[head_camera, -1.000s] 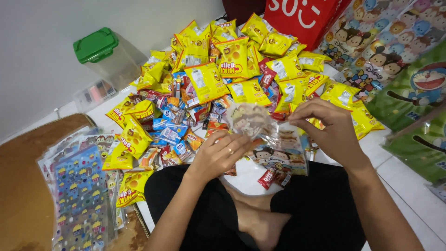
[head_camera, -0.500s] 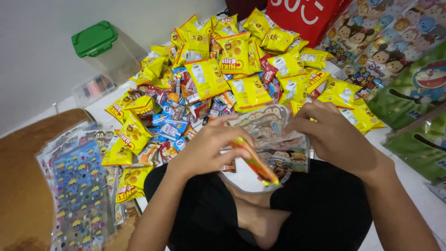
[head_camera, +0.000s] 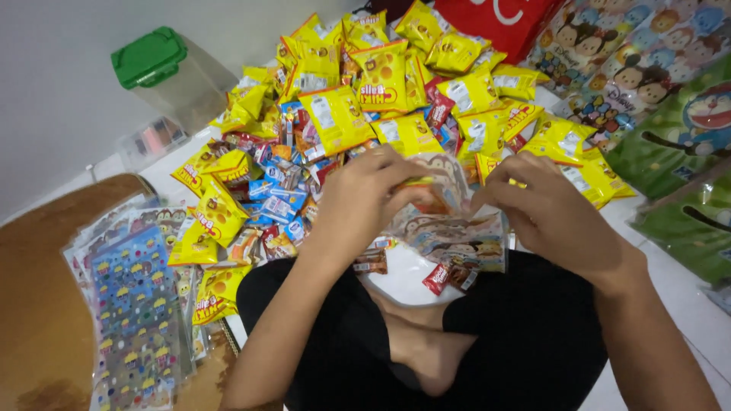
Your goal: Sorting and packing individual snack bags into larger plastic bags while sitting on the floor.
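Plain grey wall, white tiled floor, brown mat

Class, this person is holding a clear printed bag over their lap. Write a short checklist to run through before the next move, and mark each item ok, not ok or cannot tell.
1. Both hands on the bag: left hand and right hand grip the clear printed bag. Ok.
2. Bag mouth open: hidden behind the fingers. Cannot tell.
3. Snacks within reach: pile of yellow snack packets lies just ahead. Ok.
4. Contents of the bag: something orange shows inside, kind unclear. Cannot tell.
5. Spare bags nearby: stack of printed bags beside the left arm. Ok.
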